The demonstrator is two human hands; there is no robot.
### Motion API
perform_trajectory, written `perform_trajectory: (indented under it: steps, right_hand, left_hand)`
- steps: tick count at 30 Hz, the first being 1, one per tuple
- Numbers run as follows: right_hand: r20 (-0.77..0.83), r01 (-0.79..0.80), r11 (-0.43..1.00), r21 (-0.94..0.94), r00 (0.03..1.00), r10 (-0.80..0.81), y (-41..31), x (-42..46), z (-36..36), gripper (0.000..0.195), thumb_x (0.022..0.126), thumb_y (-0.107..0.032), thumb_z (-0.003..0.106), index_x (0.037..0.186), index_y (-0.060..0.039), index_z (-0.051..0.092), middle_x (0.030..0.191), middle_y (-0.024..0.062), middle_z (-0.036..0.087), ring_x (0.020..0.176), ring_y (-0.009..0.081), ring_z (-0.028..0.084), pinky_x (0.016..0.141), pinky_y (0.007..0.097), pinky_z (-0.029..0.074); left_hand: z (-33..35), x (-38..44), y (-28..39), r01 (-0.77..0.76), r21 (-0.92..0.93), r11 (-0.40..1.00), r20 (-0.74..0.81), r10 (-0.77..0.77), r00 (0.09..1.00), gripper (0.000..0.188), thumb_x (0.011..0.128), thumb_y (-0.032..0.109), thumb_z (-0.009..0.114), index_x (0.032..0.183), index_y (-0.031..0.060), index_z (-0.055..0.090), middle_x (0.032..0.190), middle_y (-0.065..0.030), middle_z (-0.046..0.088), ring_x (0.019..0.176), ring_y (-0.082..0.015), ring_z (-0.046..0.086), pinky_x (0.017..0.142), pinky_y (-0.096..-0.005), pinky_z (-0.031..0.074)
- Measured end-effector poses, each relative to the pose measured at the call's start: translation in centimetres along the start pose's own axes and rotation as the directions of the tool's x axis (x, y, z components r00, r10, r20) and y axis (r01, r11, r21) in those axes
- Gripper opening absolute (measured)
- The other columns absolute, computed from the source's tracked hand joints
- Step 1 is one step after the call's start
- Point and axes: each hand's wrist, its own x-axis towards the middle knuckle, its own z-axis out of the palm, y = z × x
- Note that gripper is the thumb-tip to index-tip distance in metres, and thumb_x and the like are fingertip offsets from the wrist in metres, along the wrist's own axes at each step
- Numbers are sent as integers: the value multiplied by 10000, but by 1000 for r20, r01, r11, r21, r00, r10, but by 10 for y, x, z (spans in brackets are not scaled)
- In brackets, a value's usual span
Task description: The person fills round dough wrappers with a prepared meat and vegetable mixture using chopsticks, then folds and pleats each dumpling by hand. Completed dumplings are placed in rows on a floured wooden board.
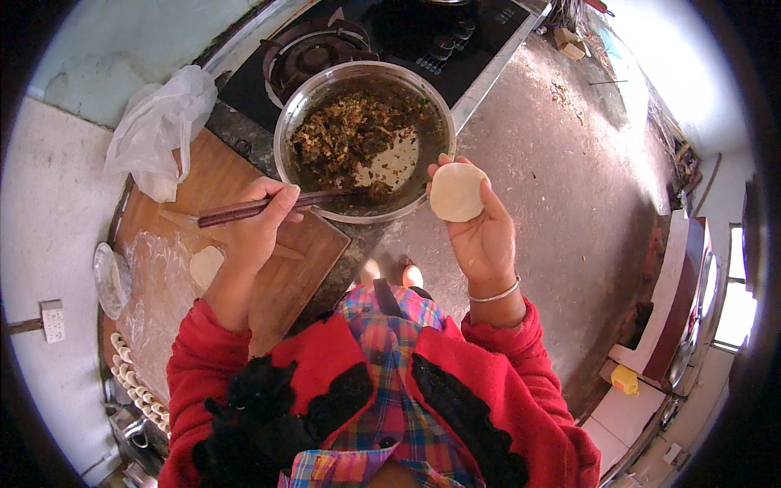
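My left hand [262, 213] grips a pair of dark wooden chopsticks [235, 212]. Their tips reach into a wide stainless steel bowl [448, 116], touching a small clump of chopped filling [379, 190]. More brown and green filling [341, 131] lies mostly along the bowl's far and left side. On my upturned right hand [482, 235], beside the bowl's right rim, rests a round, flat dough wrapper [457, 192], steadied by the thumb. Another dough round [206, 267] lies on the wooden board [317, 262] under my left forearm. A tapered rolling pin [287, 251] is partly hidden behind my left wrist.
Rows of shaped dumplings [137, 390] line the board's near left edge. A clear dish [111, 280] and a crumpled plastic bag [161, 128] sit along the wall side. Beyond the bowl is a black gas hob [390, 36]. Concrete floor [549, 201] extends to the right.
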Motion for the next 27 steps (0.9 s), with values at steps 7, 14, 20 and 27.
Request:
perform_trajectory:
  steps: [7,14,20,27]
  right_hand:
    - [13,55,998,-15,998,-54,2,4,-2,373,932,-186,290,1231,33,326,1259,211,400,1168,339,398,986,432,344]
    - [35,79,997,-4,996,-79,6,10,7,375,934,-193,290,1240,23,318,1266,207,395,1171,320,397,989,416,338]
    - [14,79,997,-21,997,-79,6,11,4,377,933,-197,305,1238,23,322,1277,205,383,1173,312,397,984,417,342]
    - [90,39,996,-82,995,-32,18,16,14,386,935,-223,300,1236,13,348,1275,172,400,1169,289,403,997,392,313]
  left_hand:
    - [-9,4,-3,236,-384,892,-85,-289,953,188,826,191,573,871,13,530,777,-109,603,666,-187,623,548,-226,505]
    - [-24,2,19,-11,-702,712,-169,-152,974,152,839,175,550,878,30,527,798,-102,604,677,-228,634,529,-232,529]
    - [-16,3,-8,100,-676,730,-249,-355,901,139,826,165,575,853,39,521,789,-99,594,683,-215,625,519,-215,506]
    - [-9,-17,33,-110,-664,740,-302,-130,945,127,846,161,541,852,36,523,783,-105,583,684,-229,623,519,-232,504]
